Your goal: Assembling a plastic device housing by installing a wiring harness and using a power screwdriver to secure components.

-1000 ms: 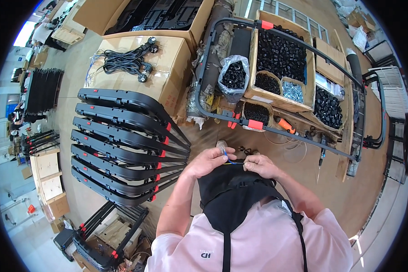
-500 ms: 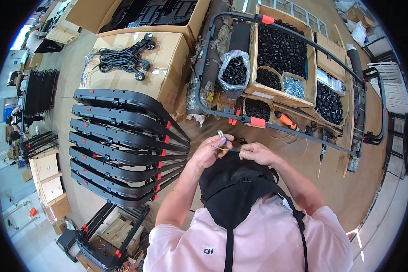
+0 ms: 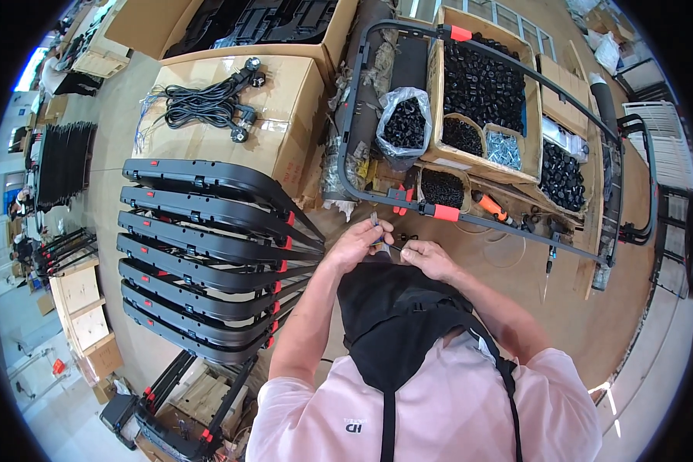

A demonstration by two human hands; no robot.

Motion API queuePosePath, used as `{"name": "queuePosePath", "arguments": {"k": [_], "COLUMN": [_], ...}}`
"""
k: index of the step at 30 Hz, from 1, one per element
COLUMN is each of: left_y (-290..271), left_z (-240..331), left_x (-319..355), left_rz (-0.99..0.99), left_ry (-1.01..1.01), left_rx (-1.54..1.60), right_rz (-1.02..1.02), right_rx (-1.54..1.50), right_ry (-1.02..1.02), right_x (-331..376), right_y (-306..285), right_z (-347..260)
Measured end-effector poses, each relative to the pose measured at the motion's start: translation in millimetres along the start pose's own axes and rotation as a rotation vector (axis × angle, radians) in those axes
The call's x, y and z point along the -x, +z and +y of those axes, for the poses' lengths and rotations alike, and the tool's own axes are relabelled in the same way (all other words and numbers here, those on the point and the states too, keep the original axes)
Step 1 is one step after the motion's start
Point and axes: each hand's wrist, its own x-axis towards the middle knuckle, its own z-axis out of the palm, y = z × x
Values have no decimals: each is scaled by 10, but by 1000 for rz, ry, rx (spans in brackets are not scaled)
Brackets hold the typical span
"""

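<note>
Left hand (image 3: 353,245), right hand (image 3: 430,258) edge nearer red-sleeved rail (image 3: 447,213) | I see blue wire (image 3: 378,241) pinched in left, dark cord (image 3: 395,247) in right | rail lies between hands and parts crate (image 3: 481,169); black frames (image 3: 200,176) stand left

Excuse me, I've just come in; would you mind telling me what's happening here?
A person is handling thin coloured wires in front of their body. The left hand pinches the wires, while the right hand appears to grip a dark cord beside them. Black frames stand in a row to the left, and bundled black cables lie on a cardboard box beyond them.
</note>
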Motion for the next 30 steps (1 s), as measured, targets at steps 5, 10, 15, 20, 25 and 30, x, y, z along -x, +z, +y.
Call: {"name": "queuePosePath", "arguments": {"k": [5,10,15,20,25,30], "left_y": [58,56,22,24,-29,1], "left_z": [138,108,99,190,234,188], "left_x": [-25,-83,-189,-187,-157,-169], "left_rz": [22,15,30,56,45,31], "left_ry": [-14,52,26,-35,-16,86], "left_rx": [-56,62,110,152,236,326], "right_rz": [49,69,107,100,92,96], "right_rx": [34,31,-32,-150,-95,-124], "right_ry": [4,-1,-45,-39,-37,-41], "right_x": [-10,-44,-103,-133,-122,-130], "right_y": [1,6,106,191,178,150], "right_z": [-83,-100,-56,-23,-262,-259]}}
